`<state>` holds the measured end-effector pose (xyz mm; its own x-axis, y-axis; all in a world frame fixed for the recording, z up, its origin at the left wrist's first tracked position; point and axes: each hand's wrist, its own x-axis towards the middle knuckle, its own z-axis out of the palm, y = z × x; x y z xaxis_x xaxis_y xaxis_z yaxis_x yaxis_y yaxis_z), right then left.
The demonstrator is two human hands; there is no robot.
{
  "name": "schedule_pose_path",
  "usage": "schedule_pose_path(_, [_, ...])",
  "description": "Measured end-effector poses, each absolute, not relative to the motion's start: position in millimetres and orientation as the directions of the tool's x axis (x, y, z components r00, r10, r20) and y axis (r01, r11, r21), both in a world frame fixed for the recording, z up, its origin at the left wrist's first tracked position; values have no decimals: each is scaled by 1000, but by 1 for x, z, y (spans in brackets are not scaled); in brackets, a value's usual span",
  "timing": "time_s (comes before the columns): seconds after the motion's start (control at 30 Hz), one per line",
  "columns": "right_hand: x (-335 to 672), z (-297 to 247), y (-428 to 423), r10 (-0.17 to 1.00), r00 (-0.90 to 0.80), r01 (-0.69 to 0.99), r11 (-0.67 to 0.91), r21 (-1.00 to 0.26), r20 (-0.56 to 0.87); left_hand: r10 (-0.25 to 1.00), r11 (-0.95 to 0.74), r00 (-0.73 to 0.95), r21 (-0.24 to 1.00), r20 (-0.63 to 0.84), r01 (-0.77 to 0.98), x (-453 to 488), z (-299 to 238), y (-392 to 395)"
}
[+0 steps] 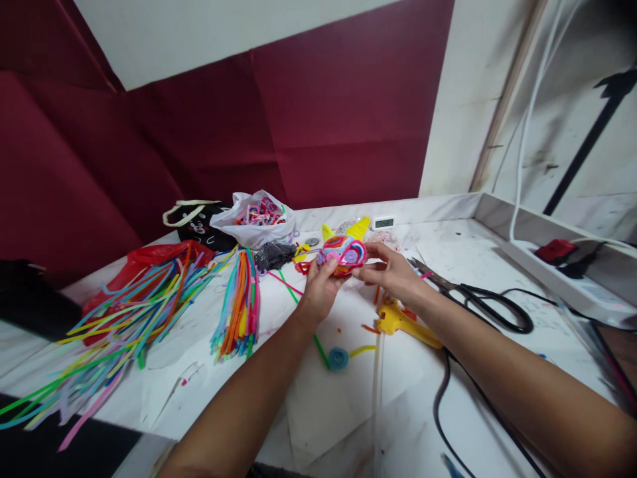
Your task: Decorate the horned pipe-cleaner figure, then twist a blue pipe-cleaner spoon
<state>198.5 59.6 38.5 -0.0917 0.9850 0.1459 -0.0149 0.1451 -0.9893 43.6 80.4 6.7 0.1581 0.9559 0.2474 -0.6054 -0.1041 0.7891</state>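
A colourful pipe-cleaner animal head (343, 252) with two yellow pointed ears is held up above the middle of the table. My left hand (322, 287) grips it from the lower left, the thumb on its front. My right hand (391, 271) holds its right edge with curled thumb and fingers; the exact contact is partly hidden. Below lie a coiled blue pipe-cleaner disc (339, 358) and a short yellow pipe cleaner (363, 350). Under my right forearm is a yellow glue gun (405, 324), partly covered.
Black-handled scissors (478, 302) lie at the right, near a white power strip (572, 279). Loose pipe cleaners (144, 312) spread over the left, beside a bundle of pipe cleaners (239, 305). A white bag (249, 232) of coloured pieces and a small digital clock (383, 224) stand at the back.
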Motion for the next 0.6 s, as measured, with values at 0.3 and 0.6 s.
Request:
schedule_pose_path(0.3, [206,38,66,988,-39,19,153,-988,152,978,54,177,691,108,-721,31,11,87])
schedule_pose_path(0.6, [205,42,63,964,-51,4,261,-965,261,931,169,334,640,146,-750,28,13,80])
